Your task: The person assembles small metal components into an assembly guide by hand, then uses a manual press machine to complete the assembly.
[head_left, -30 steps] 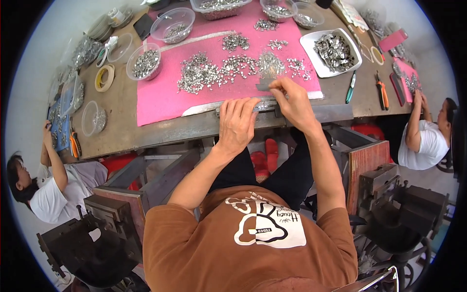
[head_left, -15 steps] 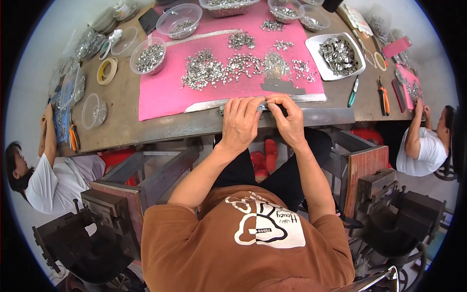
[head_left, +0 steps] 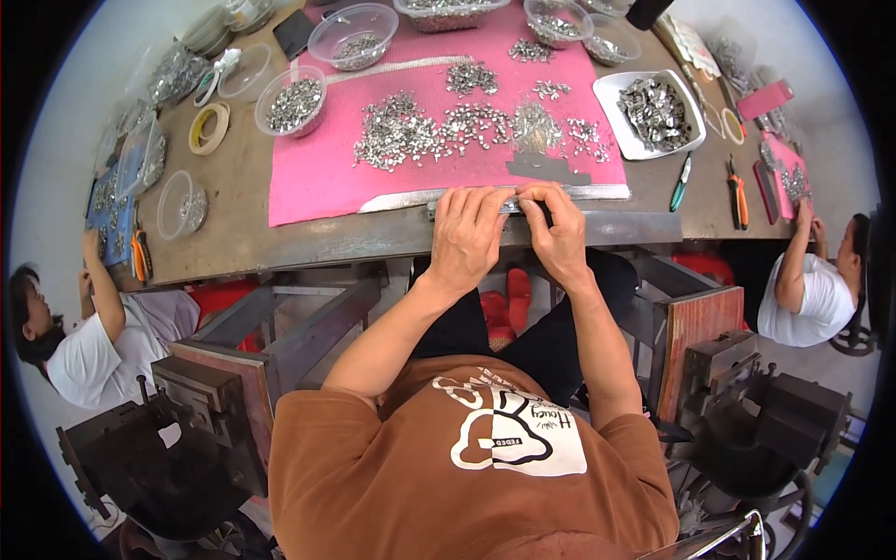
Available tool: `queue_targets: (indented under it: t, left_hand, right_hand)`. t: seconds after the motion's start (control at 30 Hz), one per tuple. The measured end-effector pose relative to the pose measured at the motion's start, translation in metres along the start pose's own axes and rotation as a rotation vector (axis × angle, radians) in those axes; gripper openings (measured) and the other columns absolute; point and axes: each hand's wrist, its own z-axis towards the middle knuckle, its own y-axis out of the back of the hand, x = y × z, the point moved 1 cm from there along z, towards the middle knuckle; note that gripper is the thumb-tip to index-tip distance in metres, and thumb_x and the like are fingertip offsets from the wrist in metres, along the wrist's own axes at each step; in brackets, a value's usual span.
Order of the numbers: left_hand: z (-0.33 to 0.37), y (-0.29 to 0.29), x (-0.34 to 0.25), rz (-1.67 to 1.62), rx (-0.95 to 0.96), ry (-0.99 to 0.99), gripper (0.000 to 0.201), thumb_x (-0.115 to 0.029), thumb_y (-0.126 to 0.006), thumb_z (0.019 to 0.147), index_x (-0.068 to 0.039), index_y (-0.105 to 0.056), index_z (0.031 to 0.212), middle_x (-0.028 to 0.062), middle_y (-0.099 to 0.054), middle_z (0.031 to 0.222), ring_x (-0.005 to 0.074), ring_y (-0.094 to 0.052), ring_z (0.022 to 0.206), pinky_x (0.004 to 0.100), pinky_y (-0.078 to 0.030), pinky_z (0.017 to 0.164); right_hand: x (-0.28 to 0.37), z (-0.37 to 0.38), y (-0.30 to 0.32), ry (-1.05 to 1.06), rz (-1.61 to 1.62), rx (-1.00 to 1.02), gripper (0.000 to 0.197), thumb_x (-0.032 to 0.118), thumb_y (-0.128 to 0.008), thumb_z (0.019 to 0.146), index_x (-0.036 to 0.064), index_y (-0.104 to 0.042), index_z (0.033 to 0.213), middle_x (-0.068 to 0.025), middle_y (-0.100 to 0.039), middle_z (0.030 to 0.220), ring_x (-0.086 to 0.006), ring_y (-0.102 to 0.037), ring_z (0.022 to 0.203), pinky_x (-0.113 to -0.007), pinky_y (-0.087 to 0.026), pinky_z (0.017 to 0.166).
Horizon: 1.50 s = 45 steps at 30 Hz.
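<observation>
My left hand (head_left: 467,238) and my right hand (head_left: 558,233) sit side by side at the near edge of the pink mat (head_left: 317,173). Both pinch a long thin metal strip (head_left: 511,205) that lies along the table's front edge. The left fingers lie over the strip's left part, and the right fingertips press on its right part. Just beyond the hands, heaps of small silver metal parts (head_left: 439,131) are spread over the mat.
Clear plastic bowls of metal parts (head_left: 291,101) stand at the back left, a white tray of parts (head_left: 653,112) at the right. Pliers (head_left: 737,191) and a pen (head_left: 679,182) lie right of the mat. Two other people (head_left: 89,345) (head_left: 812,280) work at either side.
My right hand has come back from the heap of parts to the table's front edge and joined the left hand on the metal strip. The left hand has stayed in place.
</observation>
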Motion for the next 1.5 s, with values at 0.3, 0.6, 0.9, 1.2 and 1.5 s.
queue_targets:
  t: [0.3,0.6,0.9,1.2,1.5]
  left_hand:
    - [-0.002,0.000,-0.001,0.003,-0.003,0.000,0.044,-0.004,-0.071,0.082,-0.004,-0.062,0.125,0.0125,-0.064,0.113,0.0319,-0.059,0.104,0.0461,-0.043,0.099]
    - [0.000,0.000,0.000,-0.017,0.001,0.004,0.044,-0.003,-0.071,0.082,-0.004,-0.061,0.125,0.0121,-0.064,0.114,0.0312,-0.060,0.106,0.0457,-0.042,0.098]
    - [0.003,0.001,-0.004,-0.011,-0.027,0.013,0.041,0.001,-0.069,0.080,-0.003,-0.062,0.120,0.0136,-0.066,0.111,0.0346,-0.061,0.103,0.0447,-0.043,0.094]
    - [-0.002,0.001,-0.004,0.008,0.000,0.008,0.044,-0.002,-0.070,0.083,-0.003,-0.060,0.126,0.0133,-0.064,0.115,0.0329,-0.060,0.108,0.0456,-0.042,0.099]
    - [0.001,0.001,-0.004,-0.010,-0.012,0.032,0.042,-0.002,-0.071,0.083,-0.003,-0.062,0.124,0.0144,-0.066,0.114,0.0343,-0.061,0.105,0.0466,-0.042,0.099]
  right_hand:
    - [0.005,0.000,0.001,0.064,-0.063,0.009,0.012,-0.005,-0.066,0.089,0.0011,-0.060,0.098,-0.0126,-0.067,0.095,-0.0338,-0.064,0.089,-0.041,-0.049,0.082]
    - [0.002,0.003,-0.001,0.204,-0.153,-0.014,0.014,-0.007,-0.064,0.089,0.0009,-0.058,0.098,-0.0131,-0.065,0.091,-0.0351,-0.063,0.088,-0.048,-0.049,0.096]
    - [0.009,0.001,-0.002,0.368,-0.419,0.017,0.012,-0.001,-0.061,0.085,0.0011,-0.060,0.097,-0.0120,-0.063,0.095,-0.0295,-0.063,0.093,-0.052,-0.039,0.111]
    - [0.009,0.001,0.004,0.114,-0.163,0.002,0.016,-0.001,-0.074,0.084,0.0046,-0.068,0.098,-0.0078,-0.070,0.095,-0.0272,-0.068,0.095,-0.048,-0.043,0.108]
    - [0.014,0.005,0.011,0.381,-0.405,0.081,0.011,0.003,-0.072,0.086,0.0052,-0.069,0.096,-0.0073,-0.070,0.095,-0.0254,-0.067,0.095,-0.048,-0.042,0.108]
